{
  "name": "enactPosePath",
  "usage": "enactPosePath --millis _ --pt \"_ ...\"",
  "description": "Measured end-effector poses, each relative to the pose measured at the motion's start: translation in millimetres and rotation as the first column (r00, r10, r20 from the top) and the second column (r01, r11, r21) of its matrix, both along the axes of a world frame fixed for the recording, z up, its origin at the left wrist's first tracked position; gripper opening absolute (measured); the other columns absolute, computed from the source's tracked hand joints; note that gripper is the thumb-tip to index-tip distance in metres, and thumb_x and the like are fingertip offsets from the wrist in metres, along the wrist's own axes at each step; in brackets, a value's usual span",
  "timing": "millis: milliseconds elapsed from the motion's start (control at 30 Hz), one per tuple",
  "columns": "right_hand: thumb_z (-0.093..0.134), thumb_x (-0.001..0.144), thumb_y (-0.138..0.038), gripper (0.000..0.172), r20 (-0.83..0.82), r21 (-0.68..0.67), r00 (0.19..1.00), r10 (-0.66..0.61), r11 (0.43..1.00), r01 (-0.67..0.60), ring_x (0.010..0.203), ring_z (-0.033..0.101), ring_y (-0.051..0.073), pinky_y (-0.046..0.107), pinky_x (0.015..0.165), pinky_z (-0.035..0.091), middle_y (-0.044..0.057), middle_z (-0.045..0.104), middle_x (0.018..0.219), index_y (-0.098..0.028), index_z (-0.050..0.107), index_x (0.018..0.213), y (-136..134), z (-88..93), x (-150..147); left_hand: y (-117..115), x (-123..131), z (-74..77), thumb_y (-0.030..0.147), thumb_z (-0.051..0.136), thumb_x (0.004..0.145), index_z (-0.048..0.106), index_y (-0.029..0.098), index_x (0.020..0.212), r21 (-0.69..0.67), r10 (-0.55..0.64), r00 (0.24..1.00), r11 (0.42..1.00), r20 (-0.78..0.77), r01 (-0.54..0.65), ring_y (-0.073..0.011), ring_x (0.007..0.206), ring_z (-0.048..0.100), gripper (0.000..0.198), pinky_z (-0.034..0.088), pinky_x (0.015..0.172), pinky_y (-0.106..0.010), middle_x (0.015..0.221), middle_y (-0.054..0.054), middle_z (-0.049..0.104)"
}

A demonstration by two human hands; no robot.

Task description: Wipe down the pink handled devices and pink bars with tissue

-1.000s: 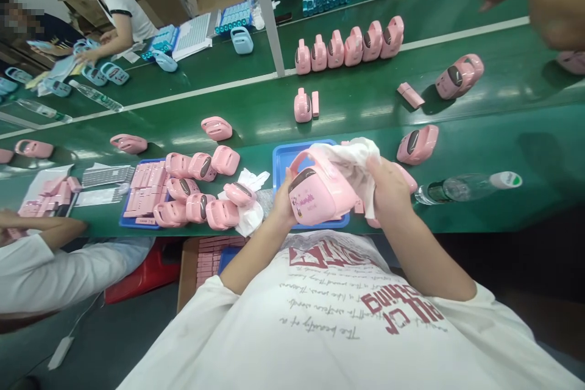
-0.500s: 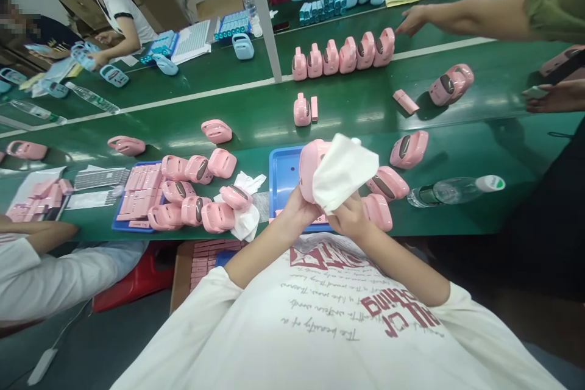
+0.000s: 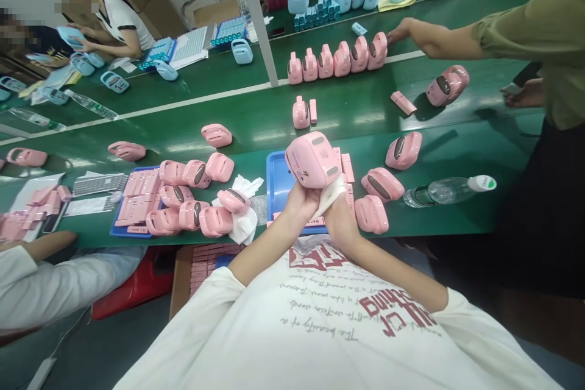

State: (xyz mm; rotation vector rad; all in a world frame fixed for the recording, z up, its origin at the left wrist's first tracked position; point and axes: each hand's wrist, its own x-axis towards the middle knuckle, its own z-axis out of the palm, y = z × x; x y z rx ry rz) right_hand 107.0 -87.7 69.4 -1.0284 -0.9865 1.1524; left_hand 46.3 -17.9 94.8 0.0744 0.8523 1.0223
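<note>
A glossy pink handled device (image 3: 313,158) is held up over a blue tray (image 3: 276,173), its flat underside with grey foot pads turned toward me. My left hand (image 3: 304,202) is closed around its lower left part. My right hand (image 3: 342,216) is closed on a white cloth (image 3: 329,196) pressed against the device's lower right side. Some fingers of both hands are hidden behind the device and the cloth. Small pink sticks (image 3: 347,167) lie in the tray beside the device. Just right of my right hand, another pink device (image 3: 372,214) rests on the green table.
Several pink devices (image 3: 216,221) and crumpled white cloths (image 3: 244,225) are to the left, near a tray of pink sticks (image 3: 139,195). A plastic bottle (image 3: 445,191) lies at right. Beyond stands a row of pink devices (image 3: 342,60); a co-worker's arm (image 3: 439,39) reaches toward it.
The pink device has turned so its underside shows. The white cloth, spread over its right side before, is now bunched lower in my right hand. The co-worker's arm at right has shifted left.
</note>
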Motion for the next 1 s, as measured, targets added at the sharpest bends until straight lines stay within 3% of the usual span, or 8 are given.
enactPosePath --millis 67,167,300,467,633,767,900,1000 --pt "0.026 0.091 -0.063 0.062 -0.402 -0.168 0.915 -0.036 0.985 -0.035 0.125 0.050 0.022 0.038 0.100 0.048 0.009 0.057 0.131 -0.021 0.049 0.131 6.3 23.4 5.0 1.1 0.5 -6.2 0.026 0.054 0.085 0.062 0.017 0.109 -0.044 0.003 0.999 0.999 -0.050 -0.005 -0.0175 0.089 0.068 0.026 0.053 0.085 -0.027 0.097 -0.006 0.072" --pt "0.032 0.090 -0.062 0.055 -0.674 -0.296 0.735 -0.074 0.939 -0.177 0.120 0.054 0.023 0.043 0.101 0.047 0.006 0.064 0.118 -0.023 0.058 0.119 10.3 50.1 14.0 2.5 1.3 -14.6 0.028 0.057 0.084 0.064 0.016 0.099 -0.100 -0.023 0.993 0.995 -0.119 0.011 -0.0179 0.083 0.068 0.021 0.053 0.085 -0.029 0.086 -0.006 0.072" --pt "0.035 0.090 -0.059 0.049 -0.749 -0.354 0.652 -0.115 0.902 -0.248 0.116 0.057 0.025 0.044 0.098 0.049 0.007 0.068 0.106 -0.021 0.061 0.108 12.5 56.6 19.8 2.9 1.0 -25.6 0.025 0.060 0.079 0.064 0.017 0.086 -0.137 -0.058 0.983 0.990 -0.177 0.034 -0.0201 0.082 0.068 0.011 0.052 0.086 -0.034 0.071 -0.004 0.068" --pt "0.037 0.087 -0.060 0.049 -0.701 -0.394 0.698 -0.144 0.894 -0.211 0.113 0.058 0.027 0.046 0.094 0.050 0.008 0.069 0.102 -0.021 0.060 0.106 26.5 34.6 18.6 0.0 -2.1 -41.5 0.019 0.062 0.071 0.061 0.015 0.080 -0.055 -0.047 0.958 0.998 -0.283 0.033 -0.0204 0.080 0.066 0.010 0.051 0.082 -0.034 0.072 -0.004 0.068" --pt "0.042 0.079 -0.068 0.057 -0.507 -0.362 0.852 -0.126 0.929 -0.078 0.112 0.059 0.027 0.046 0.093 0.049 0.007 0.068 0.106 -0.021 0.059 0.106 48.0 5.1 34.5 11.3 -20.9 -53.7 0.020 0.050 0.074 0.055 0.016 0.078 0.261 -0.007 0.714 0.928 -0.700 0.265 -0.0143 0.065 0.057 0.008 0.047 0.069 -0.029 0.071 -0.001 0.061" --pt "0.058 0.071 -0.064 0.052 -0.045 -0.324 0.996 -0.079 0.944 0.060 0.104 0.062 0.027 0.041 0.089 0.050 0.006 0.069 0.102 -0.020 0.063 0.098 58.6 -1.7 68.8 21.5 -37.6 -51.2 0.009 0.045 0.071 0.055 0.018 0.072 0.320 0.029 0.549 0.837 -0.835 0.444 -0.0140 0.070 0.054 0.014 0.044 0.074 -0.028 0.070 0.001 0.057" --pt "0.074 0.059 -0.043 0.039 0.505 -0.359 0.801 0.322 0.922 -0.144 0.083 0.064 0.027 0.036 0.074 0.051 0.004 0.069 0.080 -0.015 0.068 0.086 62.1 10.3 92.7 22.9 -32.0 -44.9 0.013 0.051 0.074 0.061 0.020 0.084 0.215 0.096 0.193 0.497 -0.976 0.841 -0.0204 0.089 0.057 0.016 0.044 0.087 -0.033 0.085 -0.003 0.063" --pt "0.073 0.060 -0.039 0.042 0.610 -0.304 0.736 0.293 0.944 -0.125 0.085 0.064 0.027 0.036 0.076 0.051 0.004 0.070 0.085 -0.015 0.069 0.094 65.7 16.7 96.4 25.4 -17.9 -42.8 0.018 0.050 0.080 0.060 0.019 0.102 0.142 0.173 0.083 0.362 -0.981 0.921 -0.0234 0.099 0.059 0.025 0.045 0.090 -0.037 0.101 -0.007 0.065"
